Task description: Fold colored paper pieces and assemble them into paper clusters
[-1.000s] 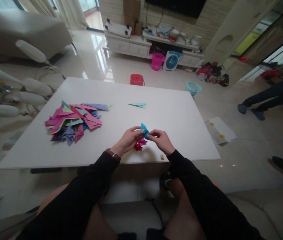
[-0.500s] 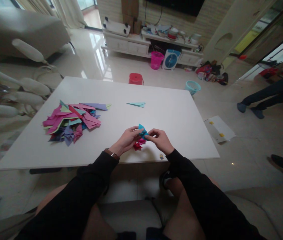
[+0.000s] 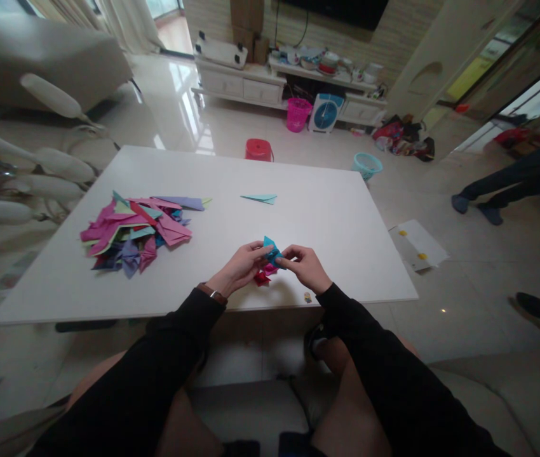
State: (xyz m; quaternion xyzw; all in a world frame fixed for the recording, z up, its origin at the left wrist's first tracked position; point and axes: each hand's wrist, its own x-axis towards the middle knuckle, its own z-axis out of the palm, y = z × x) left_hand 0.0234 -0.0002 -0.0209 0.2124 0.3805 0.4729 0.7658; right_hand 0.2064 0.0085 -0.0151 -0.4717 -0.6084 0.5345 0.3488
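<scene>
Between my two hands is a small blue folded paper (image 3: 272, 251), held just above the table near its front edge. My left hand (image 3: 244, 263) pinches its left side between thumb and fingers. On the other side, the thumb and forefinger of my right hand (image 3: 307, 265) are closed on its lower right corner. Red and pink folded paper (image 3: 263, 278) lies on the table right below, partly hidden by my hands. Farther back rests a light teal folded paper dart (image 3: 260, 198).
A heap of folded coloured paper (image 3: 136, 231) covers the left part of the white table (image 3: 337, 222). A small sticker (image 3: 307, 297) is near the front edge. Beyond the table stand a red stool (image 3: 258, 150) and a light blue basket (image 3: 368, 165). Another person's legs (image 3: 513, 178) show at right.
Almost nothing differs. Both hands keep their hold on the blue folded paper in the same place, and the view has shifted very slightly.
</scene>
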